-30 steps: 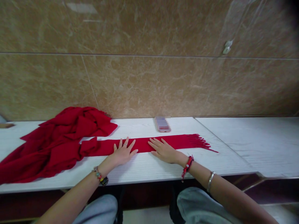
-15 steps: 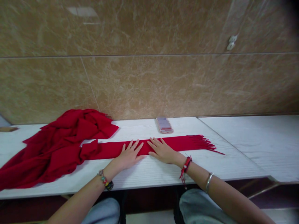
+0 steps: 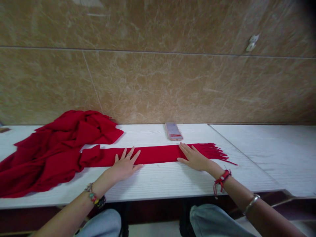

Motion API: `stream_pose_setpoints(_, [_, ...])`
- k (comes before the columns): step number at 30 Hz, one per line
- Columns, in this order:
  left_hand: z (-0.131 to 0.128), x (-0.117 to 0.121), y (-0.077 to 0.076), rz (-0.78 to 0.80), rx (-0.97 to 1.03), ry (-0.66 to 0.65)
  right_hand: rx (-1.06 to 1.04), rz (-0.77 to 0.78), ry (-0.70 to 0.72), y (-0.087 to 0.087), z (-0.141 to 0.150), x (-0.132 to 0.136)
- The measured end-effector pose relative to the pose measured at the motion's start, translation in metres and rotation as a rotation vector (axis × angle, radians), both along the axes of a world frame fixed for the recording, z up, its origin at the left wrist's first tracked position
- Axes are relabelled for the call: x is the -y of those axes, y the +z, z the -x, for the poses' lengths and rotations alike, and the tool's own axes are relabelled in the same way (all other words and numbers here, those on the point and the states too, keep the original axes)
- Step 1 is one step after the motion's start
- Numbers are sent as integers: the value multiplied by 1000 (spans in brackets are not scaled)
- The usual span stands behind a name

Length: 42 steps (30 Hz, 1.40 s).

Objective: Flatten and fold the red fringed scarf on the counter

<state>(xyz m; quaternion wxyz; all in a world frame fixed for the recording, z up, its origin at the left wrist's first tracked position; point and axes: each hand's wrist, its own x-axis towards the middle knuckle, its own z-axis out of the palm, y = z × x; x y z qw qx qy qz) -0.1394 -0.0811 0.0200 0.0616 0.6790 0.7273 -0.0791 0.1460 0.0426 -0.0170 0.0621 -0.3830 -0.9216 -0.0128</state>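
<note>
A red scarf [image 3: 158, 154] stretches across the white table, its right part a flat, narrow strip ending in fringe. Its left part lies bunched in loose folds and runs out of view at the left. My left hand [image 3: 125, 165] rests on the strip with fingers spread, near the bunched folds. Farther right, my right hand [image 3: 195, 159] lies flat on the strip close to the fringe, fingers stretched out. Neither hand grasps the cloth.
Behind the strip, a phone [image 3: 174, 131] lies on the white table [image 3: 158, 184] near the brown marble-patterned wall [image 3: 158, 89]. A seam crosses the tabletop at right. A small brown object [image 3: 4, 130] sits at the far left edge.
My hands have slid apart along the strip, the left one leftward and the right one rightward toward the fringe. The bunched cloth looks slightly shifted left.
</note>
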Motion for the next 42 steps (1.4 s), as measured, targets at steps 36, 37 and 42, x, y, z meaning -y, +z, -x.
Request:
stream_pose_setpoints(36, [-64, -7, 13, -131, -217, -9, 72, 101, 91, 23, -19, 15])
stream_pose_setpoints(37, [-63, -7, 13, -136, -216, -16, 83, 129, 90, 24, -19, 14])
stream_pose_setpoints(42, [-63, -9, 15, -132, -250, -10, 65, 117, 46, 30, -29, 10])
